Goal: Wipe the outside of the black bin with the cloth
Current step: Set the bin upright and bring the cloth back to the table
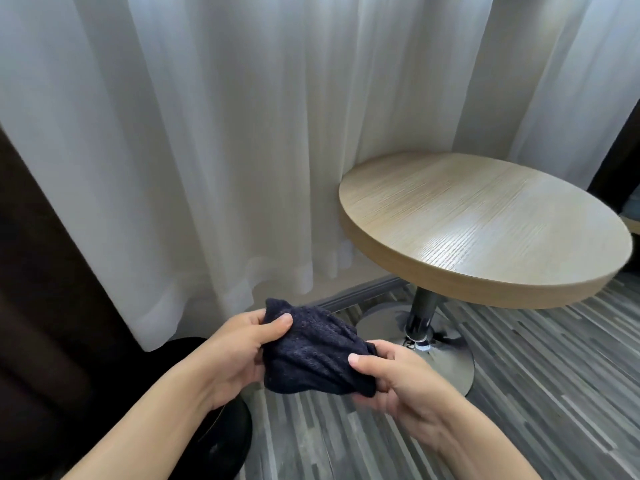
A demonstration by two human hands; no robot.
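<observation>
I see a white curtain (207,133) hanging beyond my hands and a round wooden worktop (485,220) up and to their right. The black bin (221,441) sits low under my left forearm, mostly hidden. My left hand (235,355) and right hand (398,379) both pinch the dark cloth (311,351), bunched between them.

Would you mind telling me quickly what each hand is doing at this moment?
Left hand: closed on one end of the dark cloth, thumb on top.
Right hand: closed on the cloth's other end.
</observation>
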